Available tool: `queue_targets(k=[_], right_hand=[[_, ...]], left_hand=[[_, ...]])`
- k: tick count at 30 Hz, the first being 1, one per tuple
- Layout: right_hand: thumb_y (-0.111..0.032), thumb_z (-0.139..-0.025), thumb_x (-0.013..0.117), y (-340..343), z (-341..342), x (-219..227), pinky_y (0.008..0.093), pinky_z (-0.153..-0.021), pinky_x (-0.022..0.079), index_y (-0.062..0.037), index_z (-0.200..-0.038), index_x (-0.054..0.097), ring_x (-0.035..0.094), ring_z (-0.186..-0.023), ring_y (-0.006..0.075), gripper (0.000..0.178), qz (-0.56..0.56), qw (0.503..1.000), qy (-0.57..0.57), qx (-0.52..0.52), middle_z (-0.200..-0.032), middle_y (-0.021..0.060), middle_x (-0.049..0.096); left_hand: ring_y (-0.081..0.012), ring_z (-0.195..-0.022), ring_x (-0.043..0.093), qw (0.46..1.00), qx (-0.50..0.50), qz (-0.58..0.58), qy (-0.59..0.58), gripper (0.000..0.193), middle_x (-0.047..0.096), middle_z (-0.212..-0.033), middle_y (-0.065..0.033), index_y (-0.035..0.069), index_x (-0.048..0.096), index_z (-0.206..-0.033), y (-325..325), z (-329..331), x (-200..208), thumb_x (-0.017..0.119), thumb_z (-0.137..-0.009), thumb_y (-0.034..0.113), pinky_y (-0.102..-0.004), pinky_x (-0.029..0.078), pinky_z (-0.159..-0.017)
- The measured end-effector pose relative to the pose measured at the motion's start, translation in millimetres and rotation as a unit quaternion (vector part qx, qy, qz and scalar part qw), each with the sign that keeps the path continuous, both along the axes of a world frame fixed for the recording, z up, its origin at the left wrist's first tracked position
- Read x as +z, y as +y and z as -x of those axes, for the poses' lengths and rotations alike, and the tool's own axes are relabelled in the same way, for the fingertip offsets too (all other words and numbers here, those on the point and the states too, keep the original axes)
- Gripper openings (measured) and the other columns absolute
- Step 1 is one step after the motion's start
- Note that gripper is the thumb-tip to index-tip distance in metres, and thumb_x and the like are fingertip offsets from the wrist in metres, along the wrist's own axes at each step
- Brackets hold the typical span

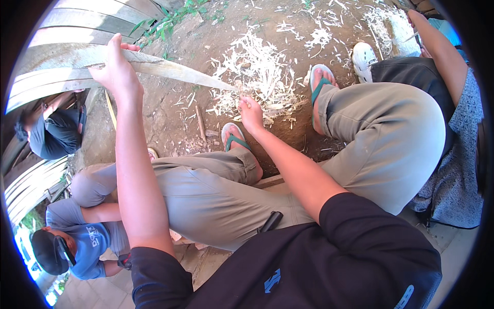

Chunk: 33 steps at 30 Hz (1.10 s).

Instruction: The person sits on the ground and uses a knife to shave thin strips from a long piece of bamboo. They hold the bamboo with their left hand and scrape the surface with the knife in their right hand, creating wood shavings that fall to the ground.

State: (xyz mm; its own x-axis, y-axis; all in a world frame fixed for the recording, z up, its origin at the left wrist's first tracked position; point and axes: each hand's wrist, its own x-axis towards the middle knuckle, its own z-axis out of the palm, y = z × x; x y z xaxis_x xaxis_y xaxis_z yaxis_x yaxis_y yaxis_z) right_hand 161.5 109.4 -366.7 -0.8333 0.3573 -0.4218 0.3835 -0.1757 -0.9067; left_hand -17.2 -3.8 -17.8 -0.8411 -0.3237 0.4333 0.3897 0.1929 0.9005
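Observation:
A long pale wooden strip [177, 73] runs from the upper left toward the middle, narrowing to its end above the shavings. My left hand [117, 72] grips it farther up, thumb on the near side and fingertips showing past its far edge. My right hand [251, 114] is closed in a pinch beside the strip's narrow end. Whatever sits between those fingers is too small to make out. Beneath this end lies a heap of pale shavings [262, 69] on the brown dirt.
My sandalled feet [237, 140] flank the shavings. Close on my right sits a person [437, 56] with a white shoe [364, 59] and more shavings. At left are a person in a dark cap [49, 252] and another in dark clothes [56, 131]. Pale boards [77, 23] line the upper left.

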Motion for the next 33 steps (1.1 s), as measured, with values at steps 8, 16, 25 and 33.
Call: queue_targets(k=[8, 16, 25, 33], right_hand=[[-0.015, -0.105, 0.058, -3.5, 13.0, 39.4, 0.0254, -0.054, 0.04, -0.0075, -0.129, 0.067, 0.052, -0.061, 0.0061, 0.027, 0.091, 0.995, 0.038, 0.015, -0.075, 0.0009, 0.059], [-0.017, -0.103, 0.061, -24.7, 13.6, 65.6, 0.0299, -0.053, 0.042, -0.0057, -0.126, 0.069, 0.053, -0.057, 0.0099, 0.027, 0.012, 0.999, 0.03, -0.004, -0.078, 0.0063, 0.067], [-0.015, -0.103, 0.059, -18.0, 16.7, 61.5, 0.0318, -0.054, 0.043, -0.0057, -0.125, 0.069, 0.055, -0.058, 0.013, 0.026, 0.041, 0.998, 0.039, 0.014, -0.076, 0.0086, 0.067], [-0.013, -0.103, 0.059, -30.1, 23.9, 77.3, 0.0307, -0.062, 0.047, -0.0035, -0.121, 0.07, 0.058, -0.067, 0.0116, 0.023, 0.03, 0.994, 0.092, -0.04, -0.099, 0.0103, 0.074]], left_hand=[[-0.0203, -0.063, 0.065, 1.0, -0.008, -0.02, -0.006, 0.042, 0.065, -0.075, -0.0115, -0.001, 0.044, -0.117, 2.7, -0.4, -2.8, 0.071, -0.087, 0.008, -0.0375, 0.053, -0.071], [-0.0223, -0.063, 0.066, 0.999, 0.013, -0.028, -0.015, 0.04, 0.065, -0.078, -0.0125, -0.002, 0.044, -0.116, -13.7, 0.1, -0.7, 0.07, -0.086, 0.006, -0.0388, 0.057, -0.071], [-0.0227, -0.063, 0.066, 1.0, 0.001, -0.02, -0.006, 0.037, 0.065, -0.076, -0.0124, -0.003, 0.047, -0.114, -14.1, 4.2, -4.2, 0.07, -0.086, 0.007, -0.0382, 0.056, -0.068], [-0.0232, -0.062, 0.066, 1.0, -0.01, -0.021, -0.006, 0.034, 0.065, -0.075, -0.0127, -0.003, 0.05, -0.112, -11.8, 3.5, -4.7, 0.07, -0.086, 0.005, -0.0383, 0.056, -0.066]])
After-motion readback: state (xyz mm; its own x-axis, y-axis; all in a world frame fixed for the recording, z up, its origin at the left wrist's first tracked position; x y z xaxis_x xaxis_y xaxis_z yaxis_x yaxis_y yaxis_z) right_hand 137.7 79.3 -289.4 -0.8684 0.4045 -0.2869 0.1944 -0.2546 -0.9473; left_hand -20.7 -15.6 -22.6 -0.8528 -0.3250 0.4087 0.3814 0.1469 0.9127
